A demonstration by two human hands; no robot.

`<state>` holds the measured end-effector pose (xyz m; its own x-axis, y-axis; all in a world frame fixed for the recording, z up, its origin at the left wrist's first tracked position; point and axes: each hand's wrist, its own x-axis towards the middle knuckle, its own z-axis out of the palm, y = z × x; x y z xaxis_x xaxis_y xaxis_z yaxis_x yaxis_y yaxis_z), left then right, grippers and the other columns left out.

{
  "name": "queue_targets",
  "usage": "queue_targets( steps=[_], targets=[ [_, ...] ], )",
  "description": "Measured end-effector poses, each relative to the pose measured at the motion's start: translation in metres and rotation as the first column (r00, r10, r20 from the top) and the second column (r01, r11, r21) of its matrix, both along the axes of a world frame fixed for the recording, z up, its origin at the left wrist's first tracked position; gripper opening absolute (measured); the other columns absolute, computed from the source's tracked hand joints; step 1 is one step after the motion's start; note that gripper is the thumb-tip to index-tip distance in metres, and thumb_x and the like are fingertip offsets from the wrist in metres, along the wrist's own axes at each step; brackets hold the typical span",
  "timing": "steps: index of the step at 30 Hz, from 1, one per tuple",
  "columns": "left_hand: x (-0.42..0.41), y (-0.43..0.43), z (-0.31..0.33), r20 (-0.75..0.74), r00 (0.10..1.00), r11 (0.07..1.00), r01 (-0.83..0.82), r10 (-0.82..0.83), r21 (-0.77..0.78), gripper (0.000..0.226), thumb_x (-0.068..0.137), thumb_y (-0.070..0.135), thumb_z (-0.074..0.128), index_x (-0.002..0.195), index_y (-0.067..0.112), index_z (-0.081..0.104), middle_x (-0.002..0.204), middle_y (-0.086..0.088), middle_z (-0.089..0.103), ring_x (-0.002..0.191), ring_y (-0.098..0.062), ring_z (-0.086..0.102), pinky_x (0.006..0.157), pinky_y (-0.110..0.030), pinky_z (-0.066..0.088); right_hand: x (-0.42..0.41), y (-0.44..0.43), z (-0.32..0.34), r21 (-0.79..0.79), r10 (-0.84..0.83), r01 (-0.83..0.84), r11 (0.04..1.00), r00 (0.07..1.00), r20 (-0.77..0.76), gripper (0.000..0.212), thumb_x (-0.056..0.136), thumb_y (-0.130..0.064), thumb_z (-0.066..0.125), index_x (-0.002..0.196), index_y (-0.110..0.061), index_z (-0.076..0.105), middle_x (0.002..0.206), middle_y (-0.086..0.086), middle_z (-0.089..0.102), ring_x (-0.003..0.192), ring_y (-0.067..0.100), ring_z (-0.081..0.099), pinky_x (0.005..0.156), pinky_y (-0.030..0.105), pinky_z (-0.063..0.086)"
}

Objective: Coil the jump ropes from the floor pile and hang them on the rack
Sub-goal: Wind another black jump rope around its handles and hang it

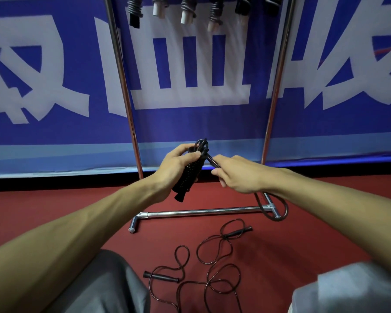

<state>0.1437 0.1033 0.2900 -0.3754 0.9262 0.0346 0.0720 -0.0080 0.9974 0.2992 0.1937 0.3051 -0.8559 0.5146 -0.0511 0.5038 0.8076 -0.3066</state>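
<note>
Winding a black jump rope [186,177] in front of the rack [201,212].
Left grip [178,164] clenches the coiled handles and right grip [237,175] pinches the cord. Several coils [185,10] hang already; one loose rope [161,277] lies on the floor [54,211].

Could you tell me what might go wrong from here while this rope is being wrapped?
1. The slack tail below the right hand loops across the rack foot and could snag there when pulled in.
2. If that hand's pinch slackens, the wraps on the coiled bundle in the left hand may loosen.
</note>
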Motion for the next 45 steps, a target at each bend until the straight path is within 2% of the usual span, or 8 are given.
queue_targets(
  steps=[9, 13, 17, 20, 26, 31, 34, 45],
  targets=[
    [-0.015, 0.005, -0.011, -0.238, 0.968, 0.996, -0.082, 0.084, 0.015, 0.030, 0.097, 0.027, 0.058, 0.126, 0.021, 0.057, 0.073, -0.002, 0.058, 0.059, -0.016, 0.053, 0.054, -0.027, 0.045, 0.002, -0.033, 0.019, 0.317, -0.006, -0.074, 0.946, 0.970, 0.244, 0.035, 0.103, -0.032, 0.033, 0.090, -0.007, 0.054, 0.073, 0.004, 0.043, 0.071, 0.029, 0.048, 0.067, 0.037, 0.040],
    [-0.031, 0.000, -0.018, -0.669, 0.743, 0.991, -0.071, -0.021, -0.111, 0.038, 0.094, 0.028, 0.063, 0.130, 0.021, 0.054, 0.099, 0.001, 0.062, 0.071, -0.010, 0.052, 0.057, -0.009, 0.037, 0.001, -0.043, 0.023, 0.444, 0.188, -0.369, 0.816, 0.897, 0.401, 0.008, 0.097, -0.015, 0.044, 0.102, -0.012, 0.048, 0.093, 0.007, 0.057, 0.076, 0.030, 0.055, 0.059, 0.036, 0.039],
    [-0.024, -0.004, -0.019, -0.736, 0.630, 0.967, 0.109, -0.247, -0.230, 0.032, 0.089, 0.028, 0.069, 0.119, 0.021, 0.060, 0.097, 0.004, 0.067, 0.078, -0.004, 0.056, 0.066, -0.010, 0.043, -0.002, -0.044, 0.032, 0.548, 0.266, -0.410, 0.729, 0.908, 0.325, 0.027, 0.088, -0.002, 0.045, 0.110, -0.016, 0.054, 0.102, 0.001, 0.058, 0.077, 0.025, 0.053, 0.051, 0.033, 0.028],
    [-0.011, -0.006, -0.017, -0.675, 0.600, 0.902, 0.311, -0.430, -0.298, 0.015, 0.091, 0.019, 0.066, 0.095, 0.030, 0.059, 0.084, 0.010, 0.063, 0.072, 0.003, 0.053, 0.072, -0.022, 0.046, -0.004, -0.039, 0.030, 0.522, 0.274, -0.325, 0.788, 0.946, 0.174, 0.018, 0.088, -0.006, 0.051, 0.099, -0.020, 0.051, 0.098, -0.006, 0.061, 0.081, 0.022, 0.055, 0.058, 0.033, 0.035],
    [0.000, -0.016, -0.010, -0.466, 0.645, 0.795, 0.478, -0.606, -0.373, 0.032, 0.095, 0.006, 0.058, 0.121, 0.024, 0.056, 0.107, 0.006, 0.064, 0.095, 0.005, 0.059, 0.086, -0.014, 0.045, -0.002, -0.024, 0.020, 0.426, 0.197, -0.156, 0.891, 0.979, -0.053, 0.015, 0.094, -0.030, 0.054, 0.093, -0.015, 0.050, 0.087, -0.003, 0.061, 0.082, 0.028, 0.056, 0.068, 0.039, 0.044],
    [-0.001, -0.022, -0.002, -0.418, 0.655, 0.776, 0.497, -0.629, -0.389, 0.048, 0.086, 0.013, 0.063, 0.129, 0.031, 0.054, 0.113, -0.018, 0.061, 0.068, -0.005, 0.053, 0.061, -0.015, 0.044, 0.003, -0.017, 0.017, 0.372, 0.137, -0.070, 0.926, 0.978, -0.155, 0.019, 0.095, -0.034, 0.054, 0.091, -0.015, 0.054, 0.088, 0.000, 0.062, 0.083, 0.025, 0.056, 0.069, 0.036, 0.043],
    [0.006, -0.025, 0.002, -0.371, 0.733, 0.820, 0.474, -0.570, -0.322, 0.031, 0.087, 0.037, 0.067, 0.117, 0.030, 0.063, 0.105, 0.001, 0.068, 0.091, -0.009, 0.061, 0.082, -0.020, 0.048, 0.002, -0.015, 0.018, 0.322, 0.080, -0.005, 0.947, 0.972, -0.219, 0.018, 0.093, -0.033, 0.056, 0.088, -0.015, 0.055, 0.088, 0.002, 0.063, 0.083, 0.027, 0.056, 0.069, 0.036, 0.045],
    [0.012, -0.014, 0.005, -0.115, 0.966, 0.972, 0.226, -0.232, -0.059, 0.032, 0.095, 0.018, 0.056, 0.125, 0.029, 0.057, 0.083, -0.010, 0.064, 0.067, -0.025, 0.058, 0.055, -0.030, 0.047, 0.010, 0.008, 0.012, 0.128, -0.118, 0.162, 0.978, 0.948, -0.297, 0.039, 0.101, -0.039, 0.043, 0.067, -0.023, 0.055, 0.061, 0.003, 0.054, 0.063, 0.028, 0.052, 0.062, 0.039, 0.046]
  ],
)
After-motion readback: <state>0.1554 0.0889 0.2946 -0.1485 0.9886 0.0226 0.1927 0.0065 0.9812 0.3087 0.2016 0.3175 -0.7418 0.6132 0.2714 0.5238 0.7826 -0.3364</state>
